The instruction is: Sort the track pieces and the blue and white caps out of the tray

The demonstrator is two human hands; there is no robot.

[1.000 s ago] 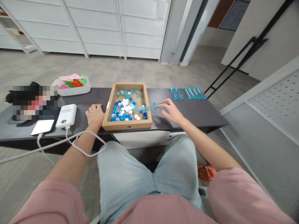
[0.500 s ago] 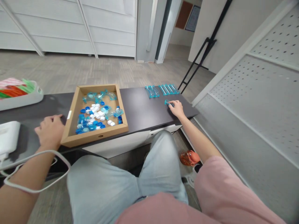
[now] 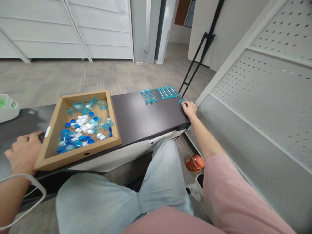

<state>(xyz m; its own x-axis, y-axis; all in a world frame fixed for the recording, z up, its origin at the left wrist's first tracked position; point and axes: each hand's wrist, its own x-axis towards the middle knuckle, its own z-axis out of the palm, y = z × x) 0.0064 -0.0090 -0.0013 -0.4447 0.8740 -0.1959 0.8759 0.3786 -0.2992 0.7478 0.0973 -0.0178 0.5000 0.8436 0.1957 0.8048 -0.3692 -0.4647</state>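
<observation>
My right hand [image 3: 190, 110] is at the far right end of the dark tabletop, fingertips pinched on a small clear plastic piece with turquoise ends [image 3: 180, 101]; the fingers partly cover it. Just beyond lie two groups of similar clear pieces, one group [image 3: 149, 96] to the left and another [image 3: 167, 92] in a neat row. My left hand [image 3: 24, 151] rests on the table beside the cardboard tray [image 3: 114, 120], its fingers curled at a dark object [image 3: 42, 137] that I cannot make out. Loose white caps [image 3: 84, 126], blue caps [image 3: 67, 124] and more clear turquoise pieces [image 3: 99, 103] fill the tray.
A white basket [image 3: 11, 110] stands at the table's left end. A white cable [image 3: 36, 185] loops over my left forearm. On the floor at right is an orange bottle [image 3: 195, 163]. A perforated panel [image 3: 268, 87] rises along the right side.
My right hand has moved toward the table's right end with the clear plastic piece. The view has shifted right. My left hand stays beside the tray.
</observation>
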